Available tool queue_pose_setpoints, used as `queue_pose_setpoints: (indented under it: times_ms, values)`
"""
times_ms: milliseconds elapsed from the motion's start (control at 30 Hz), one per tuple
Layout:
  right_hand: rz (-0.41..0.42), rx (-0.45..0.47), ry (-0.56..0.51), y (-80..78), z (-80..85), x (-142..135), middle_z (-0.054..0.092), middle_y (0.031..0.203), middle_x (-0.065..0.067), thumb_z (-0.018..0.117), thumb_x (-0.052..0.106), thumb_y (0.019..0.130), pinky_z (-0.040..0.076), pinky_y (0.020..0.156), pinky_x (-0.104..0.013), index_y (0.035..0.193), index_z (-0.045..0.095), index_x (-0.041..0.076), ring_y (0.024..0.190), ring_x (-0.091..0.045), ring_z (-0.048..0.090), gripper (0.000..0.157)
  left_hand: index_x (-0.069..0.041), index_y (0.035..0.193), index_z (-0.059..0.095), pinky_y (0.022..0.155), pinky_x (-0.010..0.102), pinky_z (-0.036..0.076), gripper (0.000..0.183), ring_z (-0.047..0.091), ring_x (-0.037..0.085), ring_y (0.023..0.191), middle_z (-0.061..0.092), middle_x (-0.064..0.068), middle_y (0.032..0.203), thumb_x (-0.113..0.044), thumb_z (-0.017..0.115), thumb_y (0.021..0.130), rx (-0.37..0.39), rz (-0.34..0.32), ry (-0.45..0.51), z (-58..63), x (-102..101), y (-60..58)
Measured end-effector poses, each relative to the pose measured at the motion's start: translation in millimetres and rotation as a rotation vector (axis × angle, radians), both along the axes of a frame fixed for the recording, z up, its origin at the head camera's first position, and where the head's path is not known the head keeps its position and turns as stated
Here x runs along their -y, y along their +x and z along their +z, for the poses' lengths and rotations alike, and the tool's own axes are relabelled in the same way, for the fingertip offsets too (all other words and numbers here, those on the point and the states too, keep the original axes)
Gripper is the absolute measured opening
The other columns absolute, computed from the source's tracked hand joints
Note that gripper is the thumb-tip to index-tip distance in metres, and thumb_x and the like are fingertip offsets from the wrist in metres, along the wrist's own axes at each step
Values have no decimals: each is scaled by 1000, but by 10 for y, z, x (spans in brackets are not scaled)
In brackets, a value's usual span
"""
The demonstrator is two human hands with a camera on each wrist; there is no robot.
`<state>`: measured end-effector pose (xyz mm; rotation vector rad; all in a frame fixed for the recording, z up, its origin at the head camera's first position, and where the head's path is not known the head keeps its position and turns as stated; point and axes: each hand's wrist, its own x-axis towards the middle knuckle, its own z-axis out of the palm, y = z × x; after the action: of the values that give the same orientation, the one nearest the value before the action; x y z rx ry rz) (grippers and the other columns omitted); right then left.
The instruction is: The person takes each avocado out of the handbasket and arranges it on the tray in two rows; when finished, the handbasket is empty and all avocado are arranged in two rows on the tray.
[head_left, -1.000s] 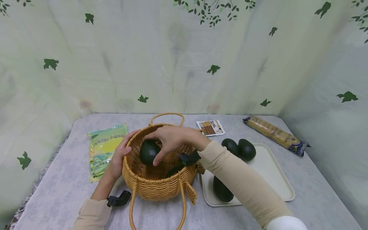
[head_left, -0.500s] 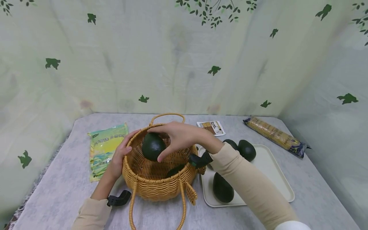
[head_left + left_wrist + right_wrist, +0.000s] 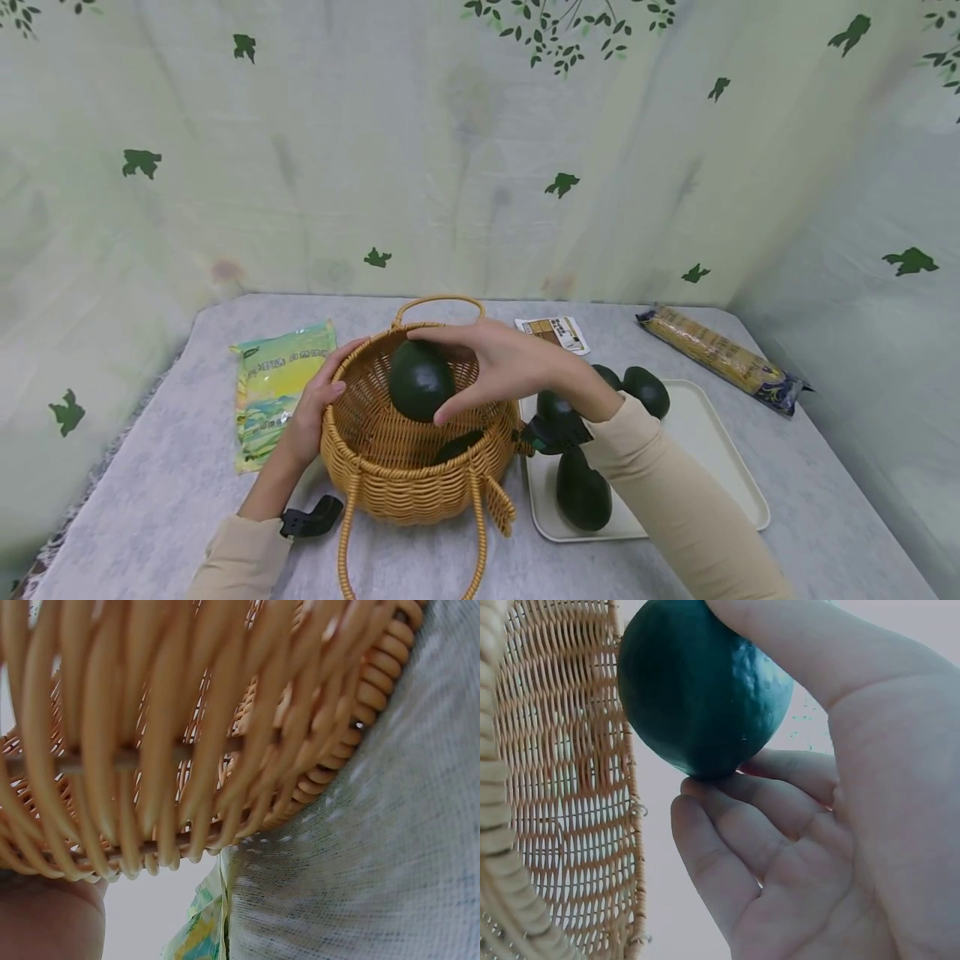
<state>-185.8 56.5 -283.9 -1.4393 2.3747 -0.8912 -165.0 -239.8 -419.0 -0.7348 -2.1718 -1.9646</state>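
Note:
A wicker basket point(image 3: 420, 497) with looped handles stands at the middle of the table. My left hand point(image 3: 306, 421) grips its left rim, thumb inside. Over the basket's opening, my right hand point(image 3: 504, 360) holds a dark green avocado point(image 3: 420, 382) between thumb and fingers. The right wrist view shows this avocado point(image 3: 697, 690) at the fingertips, close to the woven wall point(image 3: 562, 795). Another avocado point(image 3: 457, 447) lies inside the basket, partly hidden by the front rim. In the left wrist view, woven basket strands point(image 3: 165, 735) fill most of the picture.
Right of the basket, a white tray point(image 3: 712, 467) bears several avocados point(image 3: 583, 493), partly covered by my right forearm. A green-yellow bag point(image 3: 281, 383) lies to the left. Behind are a small brown-white packet point(image 3: 562, 332) and a long golden package point(image 3: 720, 357).
My right hand has lifted the avocado from inside the basket and shifted it rightward. The left hand stays on the rim, and the basket has not moved.

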Motion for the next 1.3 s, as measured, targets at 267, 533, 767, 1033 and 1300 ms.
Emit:
queue_pose_setpoints:
  times_ms: [267,533,767,1033,1300]
  values:
    - [-9,78,-87,109,-16,-232,58,147,5,90,33,79,51,104,-31,158,41,19,124,-3,62,94,-7,160,33,103,26,46,58,45,25,139,41,8,154,-20,31,103,3,-30,22,-3,7,-5]
    - [-43,105,-124,226,-51,-505,55,151,7,90,31,79,45,111,-31,160,39,20,135,-8,56,96,-6,160,34,104,26,46,58,44,23,139,42,7,154,-18,31,103,-9,-25,17,-8,6,-3]
    - [-104,123,-118,318,-85,-736,51,154,9,90,32,79,44,113,-37,161,37,24,139,-10,52,98,-6,159,34,104,25,45,58,45,23,139,43,7,153,-18,31,103,-18,-15,10,-1,4,-2]
    - [-129,168,-149,392,-148,-956,47,158,7,91,29,79,48,108,-36,162,36,26,139,-14,53,99,-7,160,34,103,27,47,58,44,25,139,42,5,153,-19,31,103,0,-12,10,2,9,-3]
    - [-183,158,-153,459,-251,-1195,46,159,1,91,26,79,50,106,-36,161,37,24,140,-18,53,98,-8,160,35,103,27,46,58,43,26,140,41,8,154,-20,31,103,4,-13,7,5,7,-4]
